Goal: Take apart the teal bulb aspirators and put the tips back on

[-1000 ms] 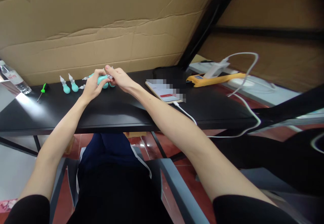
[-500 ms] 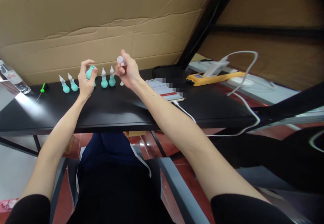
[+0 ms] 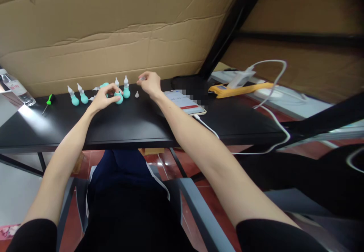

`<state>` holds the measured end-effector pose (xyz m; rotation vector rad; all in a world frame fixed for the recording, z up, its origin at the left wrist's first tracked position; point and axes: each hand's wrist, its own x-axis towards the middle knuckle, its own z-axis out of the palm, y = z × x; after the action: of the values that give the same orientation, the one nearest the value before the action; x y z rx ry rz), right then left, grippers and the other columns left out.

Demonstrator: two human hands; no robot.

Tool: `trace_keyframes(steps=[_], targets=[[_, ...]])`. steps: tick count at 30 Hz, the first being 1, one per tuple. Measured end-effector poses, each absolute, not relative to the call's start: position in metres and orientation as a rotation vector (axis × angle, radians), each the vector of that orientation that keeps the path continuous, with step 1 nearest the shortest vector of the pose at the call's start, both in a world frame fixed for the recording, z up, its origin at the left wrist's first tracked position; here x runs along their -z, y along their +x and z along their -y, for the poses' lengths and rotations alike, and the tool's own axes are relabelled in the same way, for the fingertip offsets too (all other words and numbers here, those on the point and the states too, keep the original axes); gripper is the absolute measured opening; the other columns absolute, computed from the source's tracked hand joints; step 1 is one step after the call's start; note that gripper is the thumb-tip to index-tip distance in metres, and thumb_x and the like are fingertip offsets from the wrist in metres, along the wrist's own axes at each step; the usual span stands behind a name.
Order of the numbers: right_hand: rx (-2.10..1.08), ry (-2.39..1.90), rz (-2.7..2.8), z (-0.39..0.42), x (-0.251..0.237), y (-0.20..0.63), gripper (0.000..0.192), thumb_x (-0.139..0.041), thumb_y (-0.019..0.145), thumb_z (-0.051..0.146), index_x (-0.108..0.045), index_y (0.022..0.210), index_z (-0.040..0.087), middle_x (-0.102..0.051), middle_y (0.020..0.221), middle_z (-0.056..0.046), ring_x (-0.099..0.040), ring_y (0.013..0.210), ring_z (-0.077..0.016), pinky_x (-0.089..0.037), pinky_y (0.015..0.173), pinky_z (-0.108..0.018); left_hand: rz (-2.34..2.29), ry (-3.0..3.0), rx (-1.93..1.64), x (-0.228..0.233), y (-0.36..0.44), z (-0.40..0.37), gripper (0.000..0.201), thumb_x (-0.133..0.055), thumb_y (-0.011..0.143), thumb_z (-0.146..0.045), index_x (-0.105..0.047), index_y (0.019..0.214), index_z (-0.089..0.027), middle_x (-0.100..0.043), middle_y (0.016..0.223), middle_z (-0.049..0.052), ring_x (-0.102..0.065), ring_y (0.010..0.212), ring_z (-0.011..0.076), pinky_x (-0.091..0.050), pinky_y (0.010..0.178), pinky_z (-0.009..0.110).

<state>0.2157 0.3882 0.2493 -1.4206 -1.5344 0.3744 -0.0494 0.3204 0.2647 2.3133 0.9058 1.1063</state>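
On the black table (image 3: 142, 121), left hand (image 3: 104, 98) touches a teal bulb (image 3: 118, 98).

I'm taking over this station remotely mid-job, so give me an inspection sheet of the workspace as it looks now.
Surface: black table, glossy, glare at its left end.
Job's things: teal bulbs with white tips; two upright at left, another standing near the middle; one loose white tip on the table.
Clutter: green-handled screwdriver, water bottle, phone, yellow device.
Hands: left hand grips a teal bulb on the table; right hand pinches a small white piece, unclear.
Cables: white cable runs from the phone.
Surroundings: cardboard sheet behind.
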Motion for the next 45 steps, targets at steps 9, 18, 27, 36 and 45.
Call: trace_keyframes(steps=[9,18,27,36,45], targets=[[-0.392,-1.638,1.800,-0.390,-0.244,0.214,0.057,-0.082,0.081,-0.006,-0.091,0.133,0.016,-0.092,0.141,-0.015,-0.085,0.139,-0.0365,-0.067,0.124,-0.044,-0.983,2.333,-0.842,-0.262,-0.044,-0.311,0.032,-0.087,0.090,-0.051,-0.078,0.103,-0.023,-0.090,0.129,0.009,-0.082,0.122,0.0267,-0.061,0.118,0.046],[-0.477,-1.494,1.662,-0.389,-0.246,0.216,0.035,-0.073,0.073,-0.006,-0.084,0.088,0.024,-0.093,0.113,-0.014,-0.088,0.127,-0.0421,-0.071,0.113,-0.050,-0.861,2.320,-1.027,-0.261,-0.047,-0.321,0.037,-0.090,0.098,-0.056,-0.079,0.109,-0.023,-0.090,0.123,0.011,-0.084,0.112,0.0246,-0.068,0.104,0.041],[-0.354,-1.423,1.600,-0.382,-0.251,0.212,0.039,-0.065,0.080,-0.002,-0.089,0.102,0.019,-0.094,0.116,-0.016,-0.087,0.127,-0.0410,-0.067,0.123,-0.054,-1.573,2.302,-1.564,-0.248,-0.091,-0.361,0.023,-0.071,0.116,-0.045,-0.075,0.105,-0.025,-0.085,0.105,0.010,-0.082,0.113,0.0328,-0.066,0.117,0.058],[-0.351,-1.402,1.571,-0.380,-0.251,0.213,0.033,-0.064,0.084,-0.003,-0.084,0.093,0.022,-0.090,0.108,-0.016,-0.084,0.121,-0.0400,-0.065,0.123,-0.055,-2.012,2.451,-0.791,-0.238,-0.102,-0.361,0.042,-0.073,0.088,-0.013,-0.084,0.125,-0.026,-0.086,0.131,0.022,-0.074,0.135,0.0502,-0.056,0.118,0.082],[-0.339,-1.406,1.577,-0.385,-0.249,0.213,0.024,-0.066,0.094,0.005,-0.083,0.094,0.023,-0.089,0.108,-0.016,-0.083,0.120,-0.0396,-0.063,0.126,-0.058,-1.896,2.589,-0.811,-0.245,-0.092,-0.346,0.047,-0.066,0.104,-0.012,-0.092,0.136,-0.036,-0.086,0.150,0.017,-0.070,0.149,0.0488,-0.040,0.130,0.084]])
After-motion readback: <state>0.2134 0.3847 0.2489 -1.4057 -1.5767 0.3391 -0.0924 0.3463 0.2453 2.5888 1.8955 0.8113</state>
